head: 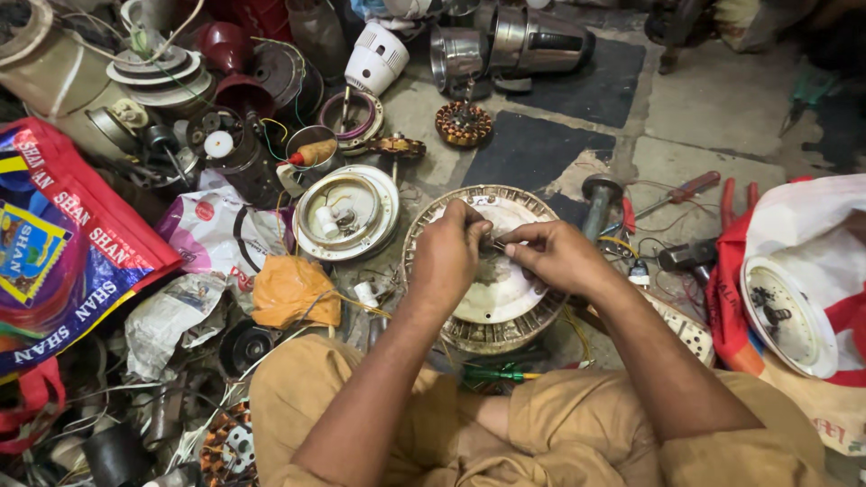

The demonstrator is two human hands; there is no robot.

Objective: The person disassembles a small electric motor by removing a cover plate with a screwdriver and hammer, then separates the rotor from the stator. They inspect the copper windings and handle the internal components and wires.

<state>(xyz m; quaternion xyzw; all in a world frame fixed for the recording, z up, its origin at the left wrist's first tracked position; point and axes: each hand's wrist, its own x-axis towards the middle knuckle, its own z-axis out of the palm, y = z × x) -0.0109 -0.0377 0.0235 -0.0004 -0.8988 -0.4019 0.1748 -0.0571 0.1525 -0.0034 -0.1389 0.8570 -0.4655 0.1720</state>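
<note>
Ceiling-fan motor housing [492, 298] on the floor before the seated person. Left hand [448, 255] and right hand [552, 254] meet above its centre, fingers pinched closed on a small dark part [495, 244], apparently fitting it; next calls for steady alignment.

Small dark part pinched between left hand [448, 255] and right hand [552, 256]: too small to identify. Both hands cover the centre of the round cream ribbed metal fan motor housing [494, 298]; its near rim is hidden behind the forearms. Left of the housing, the red-and-blue printed bag [63, 243] is cut off by the frame edge.
</note>
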